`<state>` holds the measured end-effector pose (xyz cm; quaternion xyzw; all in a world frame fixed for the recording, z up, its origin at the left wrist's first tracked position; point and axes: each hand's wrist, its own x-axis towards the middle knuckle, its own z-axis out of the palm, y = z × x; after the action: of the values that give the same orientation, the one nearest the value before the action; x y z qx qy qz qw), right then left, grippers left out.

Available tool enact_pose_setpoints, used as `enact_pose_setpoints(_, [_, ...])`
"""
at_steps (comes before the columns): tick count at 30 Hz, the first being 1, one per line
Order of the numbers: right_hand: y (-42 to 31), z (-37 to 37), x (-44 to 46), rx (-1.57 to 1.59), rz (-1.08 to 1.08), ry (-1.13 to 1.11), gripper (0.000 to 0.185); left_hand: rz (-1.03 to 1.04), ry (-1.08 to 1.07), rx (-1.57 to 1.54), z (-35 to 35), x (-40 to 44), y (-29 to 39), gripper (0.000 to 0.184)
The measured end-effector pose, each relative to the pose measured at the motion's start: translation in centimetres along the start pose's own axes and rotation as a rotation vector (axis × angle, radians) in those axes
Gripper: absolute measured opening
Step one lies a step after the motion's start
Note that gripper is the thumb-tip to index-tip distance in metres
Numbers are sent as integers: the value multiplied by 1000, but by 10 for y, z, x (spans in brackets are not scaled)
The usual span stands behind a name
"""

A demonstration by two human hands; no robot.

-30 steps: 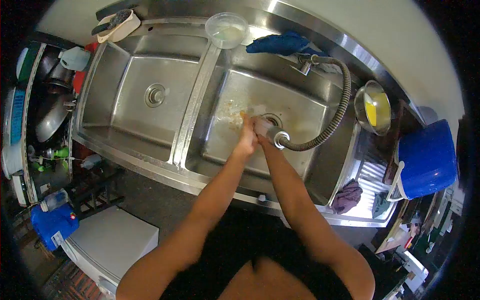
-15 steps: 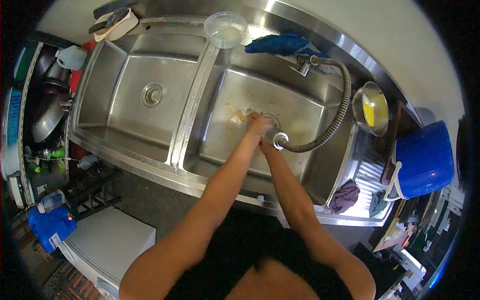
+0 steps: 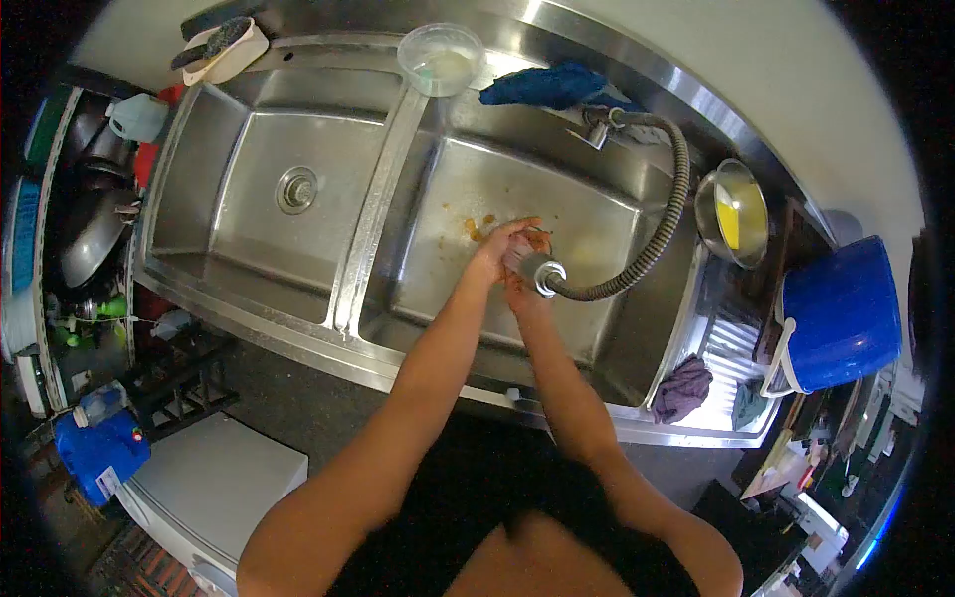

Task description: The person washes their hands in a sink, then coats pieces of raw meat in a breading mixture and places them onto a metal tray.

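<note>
Above the rectangular steel basin (image 3: 587,224), the silver cylindrical nozzle (image 3: 543,275) partly covers your close-set left hand (image 3: 494,250) and right hand (image 3: 518,296); I cannot tell whether either grip holds it.

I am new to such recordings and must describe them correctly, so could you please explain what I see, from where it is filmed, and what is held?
There is no machine here: the grips are one person's bare left hand and right hand. The camera sits on that person's head and looks forward and down.

Below is a steel sink with two basins. The hands are close together in the right basin, at the metal tip of a bendy hose. I cannot tell whether either hand holds the tip. Orange bits lie on the basin floor.

Behind are a clear tub and a blue cloth. At the right are a bowl, a purple cloth and a blue bucket.
</note>
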<state>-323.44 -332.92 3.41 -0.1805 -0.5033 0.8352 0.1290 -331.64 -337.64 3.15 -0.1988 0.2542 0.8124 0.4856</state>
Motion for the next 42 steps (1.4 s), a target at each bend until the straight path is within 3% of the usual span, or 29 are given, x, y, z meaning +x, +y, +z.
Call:
enact_pose_setpoints(1, [43,-36,16,-89,-6,-24,23,85,32,28,10,-13,-4,22])
enact_pose_setpoints(3, [55,-50,24,137,76,-131,26,251,97,83,29,-34,-16,17])
enact_pose_setpoints(4, [55,-53,25,454,160,-215,29,290,152,155,24,-28,-20,16])
enact_pose_setpoints(6, [51,-53,25,449,113,-284,32,364,258,296,6,-11,-29,16])
enact_pose_setpoints(10, [7,-20,14,-837,-399,-193,33,331,237,214,-18,13,-32,14])
enact_pose_setpoints(12, [3,-12,3,-1150,-275,-81,36,231,264,196,-16,12,-26,15])
enact_pose_setpoints(13, [3,-10,-6,-1130,-26,-6,39,250,343,272,-12,11,-23,16])
enact_pose_setpoints(15, [9,0,-13,-829,242,106,43,289,504,429,-4,5,-13,18])
enact_pose_setpoints(18, [9,15,-13,-144,349,140,41,350,750,665,6,-2,2,22])
enact_pose_setpoints(20, [-12,28,-9,77,455,113,40,572,497,366,-23,37,-27,24])
enact_pose_setpoints(22, [-15,24,3,141,461,165,40,648,358,318,-26,36,-32,24])
enact_pose_setpoints(24, [11,10,9,268,500,260,38,583,331,521,-23,18,-40,23])
enact_pose_setpoints(27, [47,-30,28,22,372,208,36,476,286,802,-6,-11,-49,21])
enact_pose_setpoints(29, [46,-48,38,-191,296,157,34,636,300,1408,-33,-8,-43,15])
enact_pose_setpoints(31, [36,-65,43,-425,282,74,33,472,342,1472,-34,-17,-22,15])
enact_pose_setpoints(32, [30,-71,43,-548,272,25,32,243,382,1233,-25,-26,1,20])
enact_pose_setpoints(34, [17,-77,42,-768,263,-79,31,384,656,1735,-60,-6,15,38])
enact_pose_setpoints(37, [20,-84,41,-1008,64,-127,40,556,885,1929,-71,8,23,55])
enact_pose_setpoints(38, [59,-114,52,-783,225,-143,48,545,832,1987,-73,12,28,55])
enact_pose_setpoints(42, [77,-114,31,-574,119,-127,33,566,500,2052,-98,43,39,50])
